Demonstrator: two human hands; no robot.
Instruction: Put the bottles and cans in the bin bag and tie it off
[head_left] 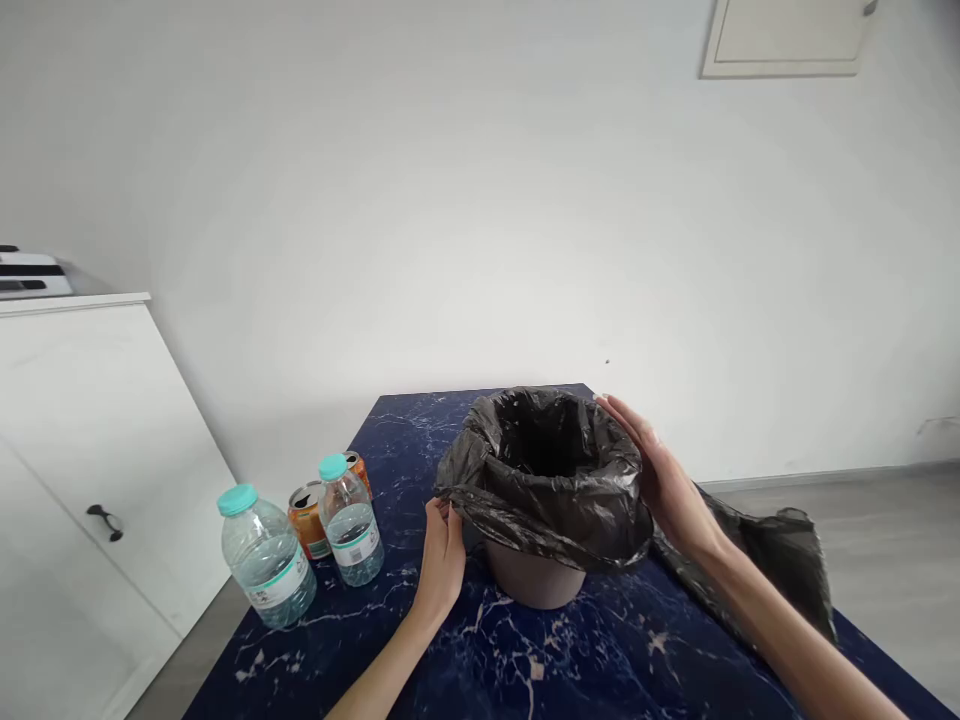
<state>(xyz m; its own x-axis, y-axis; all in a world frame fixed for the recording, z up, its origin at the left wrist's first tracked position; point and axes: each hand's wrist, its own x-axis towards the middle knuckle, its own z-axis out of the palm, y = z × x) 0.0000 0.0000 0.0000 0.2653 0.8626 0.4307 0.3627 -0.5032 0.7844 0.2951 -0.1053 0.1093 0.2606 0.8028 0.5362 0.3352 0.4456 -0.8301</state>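
A small brown bin (534,582) stands on the dark blue marbled table (585,650), lined with a black bin bag (555,480) whose edge is folded down over the rim. My left hand (441,560) pinches the bag's lower left edge. My right hand (664,475) lies flat with fingers stretched against the bag on the bin's right side.
Two clear water bottles with teal caps (264,558) (349,520) and two orange cans (307,520) (358,470) stand at the table's left. More black plastic (780,560) drapes off the right. A white cabinet (82,470) is at the left, a white wall behind.
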